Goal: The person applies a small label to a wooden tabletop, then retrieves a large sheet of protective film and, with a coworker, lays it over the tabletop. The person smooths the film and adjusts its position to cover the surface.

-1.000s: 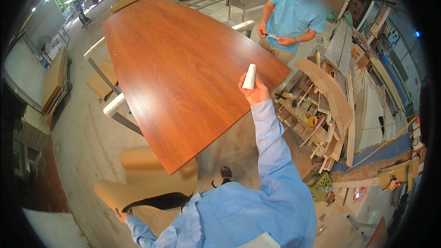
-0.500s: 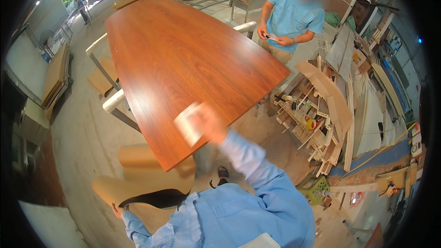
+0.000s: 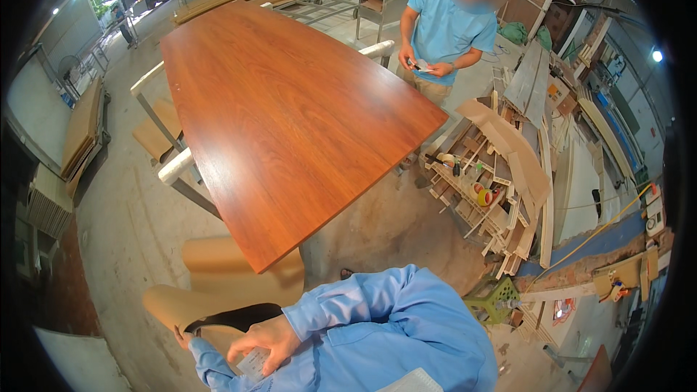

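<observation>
My right hand (image 3: 267, 343) is close to my body, its fingers closed on a small pale slip (image 3: 253, 364) with print on it. Lower left, my left hand (image 3: 184, 337) grips the edge of a large curled sheet of brown paper (image 3: 239, 276), whose dark underside shows in the fold. In front of me a glossy reddish-brown wood panel (image 3: 283, 123) lies flat on a stand with pale padded bars (image 3: 174, 165). Neither hand touches the panel.
Beyond the panel's right side a person in a blue shirt (image 3: 450, 25) handles a small object. Right of me stands a heap of wood offcuts (image 3: 486, 196) with tape rolls on it, and a green plastic stool (image 3: 494, 299). Stacked boards (image 3: 86, 131) lean at the left.
My right hand has drawn back from the panel's near end to my body, still holding a pale slip. My left hand stays on the brown paper.
</observation>
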The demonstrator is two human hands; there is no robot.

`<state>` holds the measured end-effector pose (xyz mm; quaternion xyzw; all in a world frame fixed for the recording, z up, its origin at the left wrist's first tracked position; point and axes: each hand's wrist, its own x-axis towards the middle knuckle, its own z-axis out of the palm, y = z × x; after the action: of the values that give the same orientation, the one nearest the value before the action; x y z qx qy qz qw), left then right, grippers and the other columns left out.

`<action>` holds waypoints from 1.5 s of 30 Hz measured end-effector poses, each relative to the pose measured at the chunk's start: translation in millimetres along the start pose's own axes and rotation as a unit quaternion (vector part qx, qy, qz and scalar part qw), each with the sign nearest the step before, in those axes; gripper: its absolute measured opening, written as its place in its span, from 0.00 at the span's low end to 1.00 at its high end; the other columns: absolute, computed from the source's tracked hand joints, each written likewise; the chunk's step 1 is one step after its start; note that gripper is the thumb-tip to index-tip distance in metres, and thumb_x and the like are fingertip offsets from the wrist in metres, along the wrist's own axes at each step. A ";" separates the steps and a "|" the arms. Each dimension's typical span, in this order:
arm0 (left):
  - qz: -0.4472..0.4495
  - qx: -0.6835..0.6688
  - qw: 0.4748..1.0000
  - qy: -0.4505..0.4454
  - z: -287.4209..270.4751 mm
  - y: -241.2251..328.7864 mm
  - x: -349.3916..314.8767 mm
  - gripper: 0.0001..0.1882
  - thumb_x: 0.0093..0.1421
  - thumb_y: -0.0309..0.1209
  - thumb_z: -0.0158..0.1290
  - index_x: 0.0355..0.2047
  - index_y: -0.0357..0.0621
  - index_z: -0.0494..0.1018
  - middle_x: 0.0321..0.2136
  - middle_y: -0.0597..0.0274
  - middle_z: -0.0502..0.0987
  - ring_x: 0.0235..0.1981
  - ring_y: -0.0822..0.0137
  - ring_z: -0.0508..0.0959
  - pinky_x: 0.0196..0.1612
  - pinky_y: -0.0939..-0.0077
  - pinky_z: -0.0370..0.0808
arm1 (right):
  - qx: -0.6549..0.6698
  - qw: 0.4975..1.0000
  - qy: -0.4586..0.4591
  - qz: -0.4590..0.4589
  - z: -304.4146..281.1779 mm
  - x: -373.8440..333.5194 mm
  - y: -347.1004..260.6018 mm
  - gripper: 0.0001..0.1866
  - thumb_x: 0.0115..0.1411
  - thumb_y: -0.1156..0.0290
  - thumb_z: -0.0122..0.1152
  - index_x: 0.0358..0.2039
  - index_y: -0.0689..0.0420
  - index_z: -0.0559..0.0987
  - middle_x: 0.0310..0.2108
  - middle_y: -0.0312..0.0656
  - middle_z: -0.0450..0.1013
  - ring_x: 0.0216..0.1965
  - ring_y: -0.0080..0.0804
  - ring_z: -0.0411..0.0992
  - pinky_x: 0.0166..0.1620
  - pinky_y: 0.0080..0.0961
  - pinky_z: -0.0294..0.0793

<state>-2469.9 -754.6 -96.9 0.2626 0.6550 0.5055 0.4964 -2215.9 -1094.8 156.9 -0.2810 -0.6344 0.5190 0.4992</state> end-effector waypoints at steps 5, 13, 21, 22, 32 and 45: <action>0.021 -0.001 1.000 -0.006 -0.6 2.7 4.2 0.23 0.63 0.22 0.41 0.52 0.65 0.75 0.48 0.57 0.76 0.40 0.50 0.79 0.36 0.47 0.79 | -0.125 0.991 -0.036 0.013 -10.7 3.2 23.1 0.17 0.44 0.67 0.69 0.34 0.61 0.78 0.29 0.46 0.77 0.33 0.42 0.76 0.36 0.35 0.72; 0.013 0.006 1.000 -0.001 -2.7 0.0 1.0 0.21 0.63 0.23 0.45 0.51 0.64 0.75 0.46 0.57 0.77 0.38 0.51 0.79 0.35 0.47 0.79 | 0.104 0.989 -0.057 0.083 -4.1 5.6 27.4 0.17 0.48 0.65 0.73 0.31 0.61 0.77 0.25 0.36 0.74 0.29 0.22 0.70 0.33 0.24 0.68; -0.008 0.001 1.000 0.012 -6.0 2.0 1.7 0.25 0.62 0.19 0.40 0.51 0.62 0.76 0.51 0.55 0.74 0.39 0.52 0.79 0.34 0.54 0.80 | 0.141 0.974 -0.147 0.101 -15.8 2.4 8.6 0.18 0.49 0.66 0.75 0.36 0.62 0.78 0.29 0.36 0.76 0.31 0.20 0.71 0.35 0.24 0.70; 0.007 0.009 1.000 0.004 -6.6 2.4 2.4 0.25 0.62 0.19 0.40 0.50 0.62 0.77 0.51 0.55 0.74 0.39 0.51 0.79 0.34 0.54 0.80 | 0.162 0.973 -0.142 0.086 -15.9 1.7 6.5 0.18 0.48 0.67 0.75 0.36 0.61 0.78 0.29 0.35 0.76 0.31 0.20 0.71 0.35 0.24 0.70; 0.006 0.005 1.000 0.010 -4.0 1.4 4.9 0.25 0.63 0.19 0.38 0.51 0.62 0.76 0.50 0.54 0.74 0.40 0.49 0.78 0.35 0.51 0.81 | 0.189 0.978 -0.088 -0.013 22.0 38.4 11.2 0.12 0.52 0.71 0.72 0.31 0.60 0.76 0.27 0.32 0.71 0.29 0.20 0.69 0.32 0.23 0.68; 0.007 0.004 1.000 0.008 -0.6 0.5 3.0 0.26 0.63 0.19 0.38 0.52 0.62 0.75 0.50 0.53 0.74 0.41 0.47 0.78 0.36 0.47 0.81 | 0.124 0.987 -0.055 -0.088 18.9 58.3 4.4 0.11 0.56 0.69 0.69 0.34 0.62 0.79 0.28 0.35 0.75 0.33 0.21 0.69 0.36 0.24 0.70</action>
<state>-2471.6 -752.1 -97.6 0.2656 0.6590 0.5081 0.4867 -2254.2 -1049.6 173.4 -0.1308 -0.6136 0.5626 0.5384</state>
